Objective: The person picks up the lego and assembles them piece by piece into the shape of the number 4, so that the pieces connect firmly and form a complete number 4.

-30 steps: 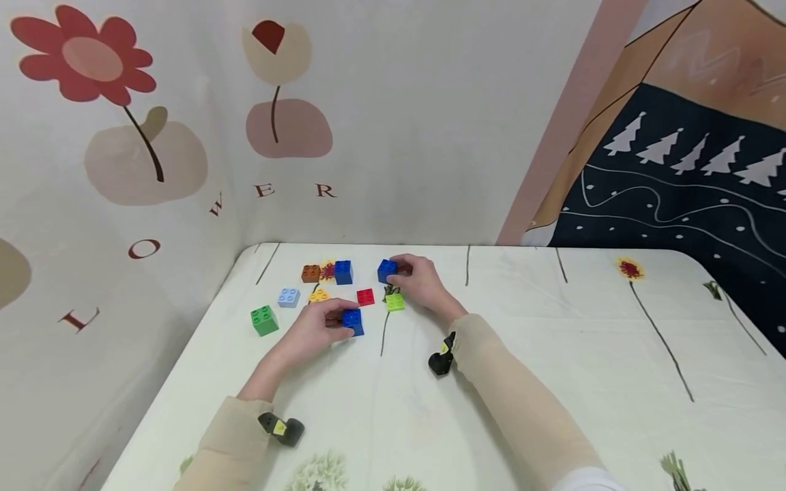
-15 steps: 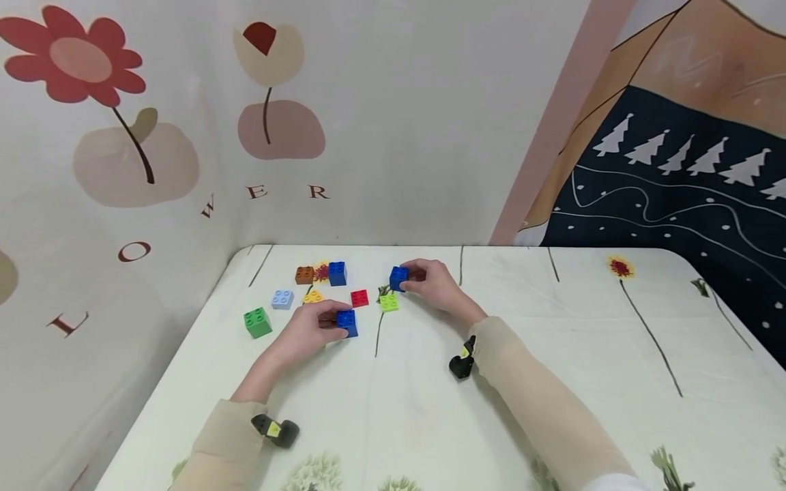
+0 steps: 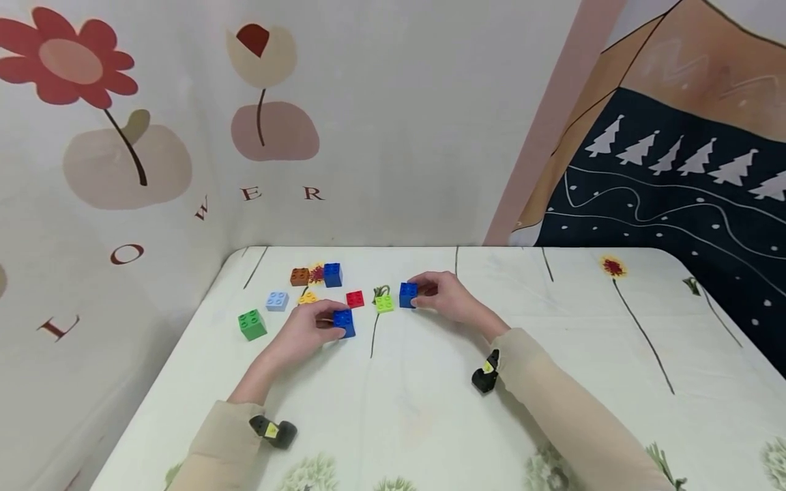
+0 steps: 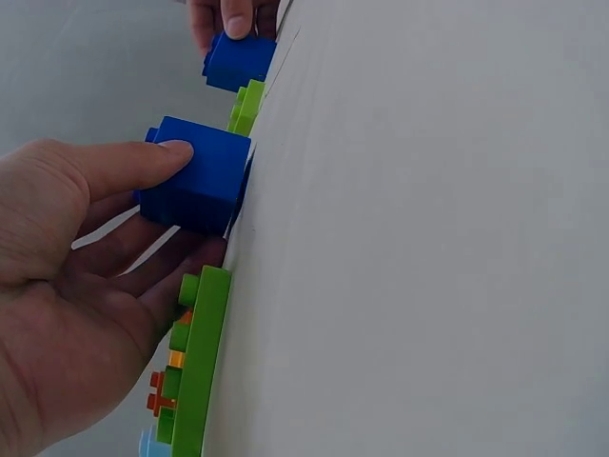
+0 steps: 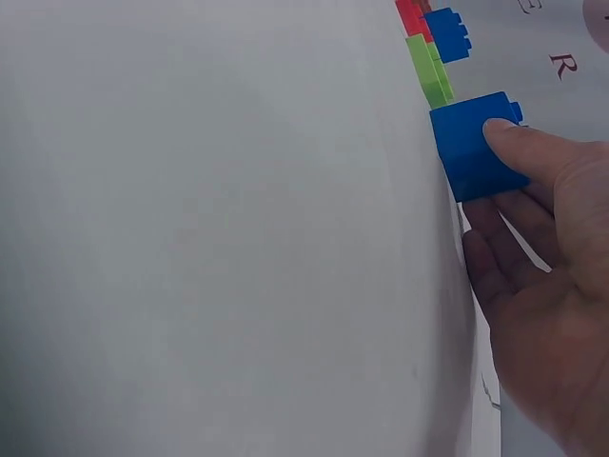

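Note:
My left hand (image 3: 305, 333) pinches a blue toy building brick (image 3: 344, 323) on the table, thumb on its near side in the left wrist view. Further right, my right hand (image 3: 447, 297) grips a second blue building brick (image 3: 408, 295) between thumb and fingers. Between the two lies a flat lime green brick (image 3: 383, 304), with a red brick (image 3: 355, 299) to its left. A yellow brick (image 3: 308, 298) is partly covered by my left hand. The left wrist view also has a long green brick (image 4: 205, 357) below that hand's fingers.
Left of my left hand are a green brick (image 3: 252, 325) and a light blue brick (image 3: 277, 301). Behind them stand a brown brick (image 3: 299, 276) and a third blue brick (image 3: 333, 275). A flower-printed cloth covers the table (image 3: 405, 409); a printed curtain (image 3: 393, 136) hangs behind its far edge.
My right hand has carried its blue brick rightward and nearer, from behind the lime brick to its right side. My left hand keeps its hold in place. The head view has shifted slightly.

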